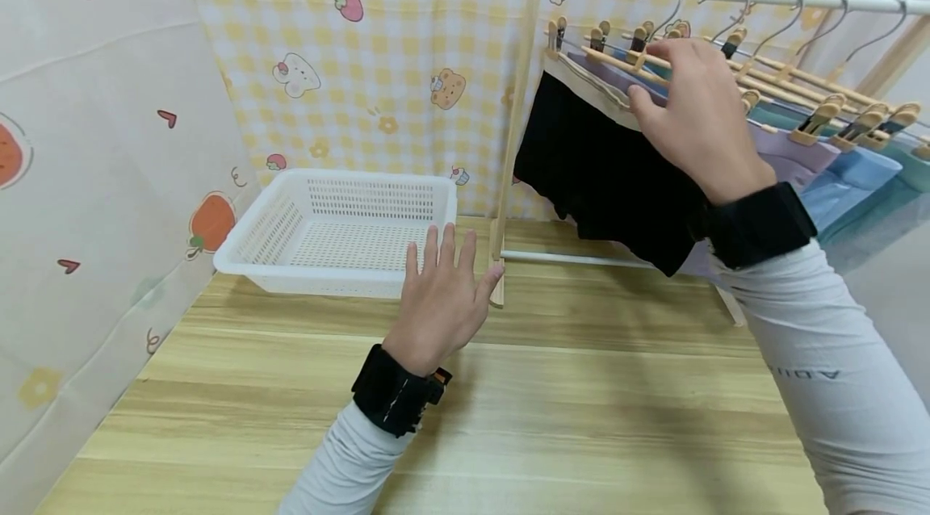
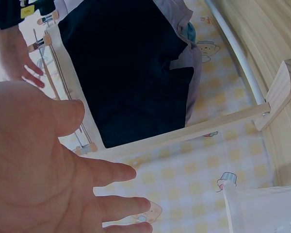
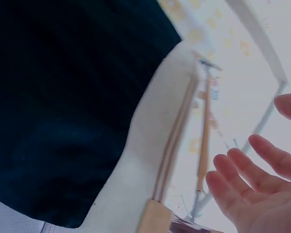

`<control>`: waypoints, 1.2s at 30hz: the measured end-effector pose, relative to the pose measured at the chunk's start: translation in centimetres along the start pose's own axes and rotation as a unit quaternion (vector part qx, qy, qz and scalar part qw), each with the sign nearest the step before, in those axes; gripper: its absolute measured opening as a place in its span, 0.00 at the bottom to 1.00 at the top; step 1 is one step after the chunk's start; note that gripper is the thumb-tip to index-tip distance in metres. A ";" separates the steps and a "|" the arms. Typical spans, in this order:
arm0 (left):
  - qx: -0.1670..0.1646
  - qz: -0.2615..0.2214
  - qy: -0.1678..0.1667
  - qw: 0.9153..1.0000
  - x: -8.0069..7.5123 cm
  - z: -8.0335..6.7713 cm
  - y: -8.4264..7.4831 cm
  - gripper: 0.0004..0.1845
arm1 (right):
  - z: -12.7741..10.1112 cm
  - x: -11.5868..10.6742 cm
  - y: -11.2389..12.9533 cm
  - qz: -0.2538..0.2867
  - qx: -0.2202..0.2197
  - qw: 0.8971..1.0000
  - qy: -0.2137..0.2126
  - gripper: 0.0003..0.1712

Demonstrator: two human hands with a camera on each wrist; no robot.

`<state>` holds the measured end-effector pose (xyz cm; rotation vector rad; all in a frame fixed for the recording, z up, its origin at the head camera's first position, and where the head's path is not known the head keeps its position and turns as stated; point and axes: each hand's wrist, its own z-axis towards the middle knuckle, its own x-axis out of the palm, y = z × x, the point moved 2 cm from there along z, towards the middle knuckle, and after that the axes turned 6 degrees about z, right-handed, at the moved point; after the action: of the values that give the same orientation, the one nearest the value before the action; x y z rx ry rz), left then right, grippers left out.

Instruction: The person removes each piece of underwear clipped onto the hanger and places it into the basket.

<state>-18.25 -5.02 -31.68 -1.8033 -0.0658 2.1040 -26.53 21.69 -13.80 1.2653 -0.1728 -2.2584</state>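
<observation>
black shorts [image 1: 606,172] with cream waistband, clipped to the front wooden clip hanger [image 1: 617,59] on the rack; right hand [image 1: 693,115] just above that hanger, fingers loose, holding nothing; left hand [image 1: 443,297] flat, spread over the table [image 1: 581,418], beside the rack's wooden post [image 1: 512,144]; white basket [image 1: 341,228] just beyond its fingertips

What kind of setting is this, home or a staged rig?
Probably a staged tabletop laundry setup, not a real room. A small wooden garment rack with clip hangers holding black shorts stands on a light wood-grain table beside a white perforated plastic basket, all ringed by cartoon-print cloth backdrops.
</observation>
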 end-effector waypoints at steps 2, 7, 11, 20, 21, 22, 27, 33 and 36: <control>-0.001 -0.001 0.001 1.000 -0.1 0.0 0.1 0.41 | 0.7 0.1 -0.4 -0.016 0.014 1.000 0.012 0.35; 0.001 -0.001 0.001 1.000 -0.2 -0.1 0.2 0.41 | 2.1 0.6 -1.4 -0.052 0.041 0.997 0.036 0.33; 0.001 -0.001 -0.001 1.000 -0.2 0.0 0.2 0.40 | 2.9 0.9 -2.1 -0.067 0.054 0.996 0.037 0.29; -0.001 -0.003 0.001 1.000 -0.2 0.0 0.3 0.40 | 3.9 1.2 -2.5 -0.066 0.023 0.998 0.009 0.23; -0.001 -0.002 0.000 1.000 -0.2 0.0 0.3 0.40 | 3.9 1.2 -2.4 -0.066 0.017 0.998 0.005 0.22; -0.001 -0.003 0.000 1.000 -0.2 0.1 0.4 0.40 | 3.8 1.1 -2.3 -0.066 0.011 0.998 -0.002 0.22; -0.001 -0.005 -0.001 1.000 -0.2 0.1 0.3 0.40 | 3.5 0.8 -1.5 -0.057 -0.001 0.998 -0.041 0.21; -0.002 -0.011 0.003 1.000 0.0 0.1 0.4 0.39 | 3.0 -0.1 -0.5 -0.052 -0.005 0.997 -0.060 0.21; -0.002 -0.010 0.005 1.000 0.0 0.2 0.4 0.39 | 2.5 -0.4 -0.2 -0.046 -0.006 0.997 -0.067 0.21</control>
<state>-18.49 -5.38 -31.72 -1.8064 -0.0854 2.0828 -28.47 21.67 -12.22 1.1364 -0.1524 -2.4209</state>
